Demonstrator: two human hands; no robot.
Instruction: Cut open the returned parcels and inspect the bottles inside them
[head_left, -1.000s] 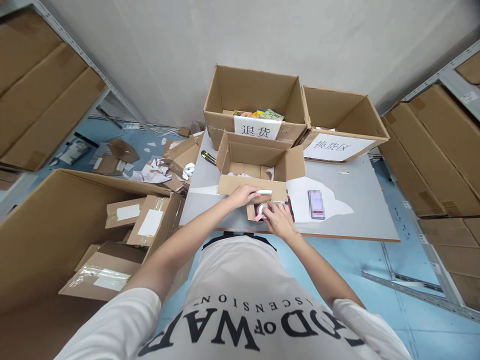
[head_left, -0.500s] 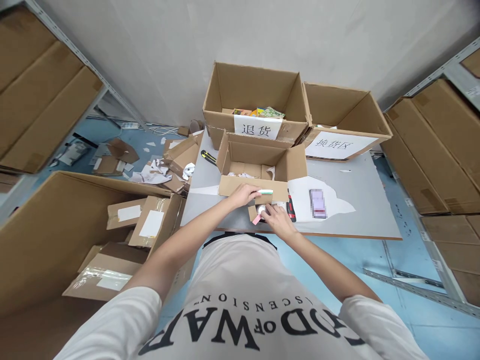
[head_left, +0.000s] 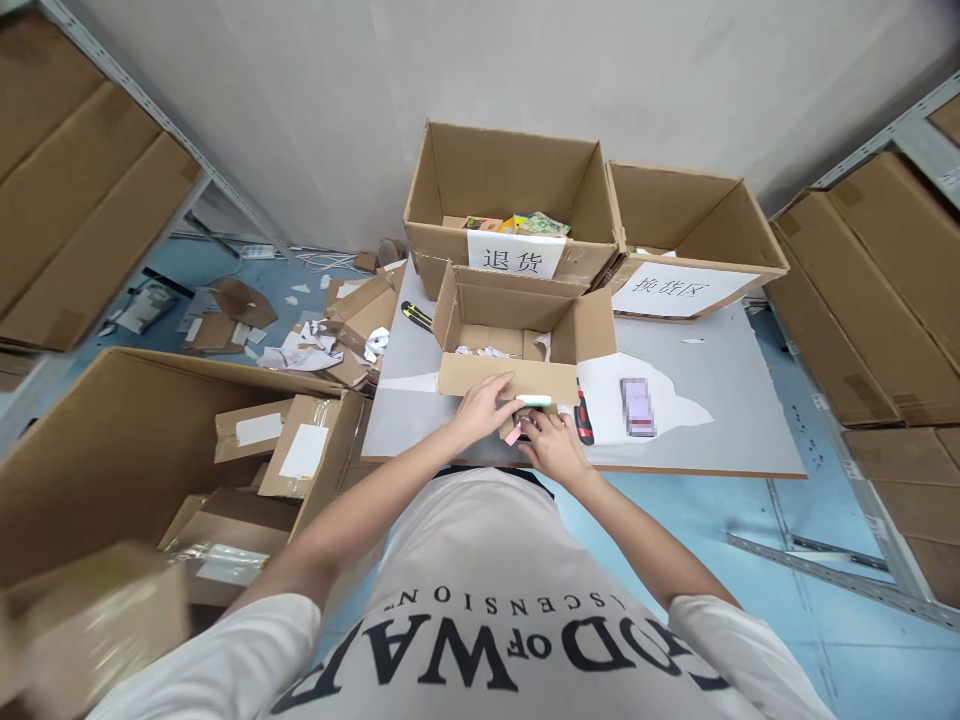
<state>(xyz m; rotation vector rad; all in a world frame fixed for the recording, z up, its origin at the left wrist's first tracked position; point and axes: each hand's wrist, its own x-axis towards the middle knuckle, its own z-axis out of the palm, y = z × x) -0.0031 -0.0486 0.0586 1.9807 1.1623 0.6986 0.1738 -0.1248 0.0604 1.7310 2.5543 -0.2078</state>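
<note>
Head view, nearest first: both forearms reach out over a white printed shirt point(head_left: 480, 640) to the near edge of the grey desk point(head_left: 712, 430). The left hand point(head_left: 486, 405) pinches a small white and green stick point(head_left: 534, 400), its fingers curled around one end. The right hand point(head_left: 553, 447) is closed over a small pink-tipped item point(head_left: 514, 436) at the desk edge; what it is cannot be made out, since the fingers cover most of it. Just right of the hands lies a red-and-black cutter point(head_left: 582, 418), then a blurred phone point(head_left: 637, 406) on a white sheet. Behind the stick stands an open small carton point(head_left: 525, 330), its contents mostly hidden by the front flap. Farther back sit two large labelled boxes point(head_left: 510, 200), the left one showing coloured packets. Left of the desk, a big floor carton point(head_left: 112, 450) holds parcels, partly cut off by a blurred shape at the frame corner.
</note>
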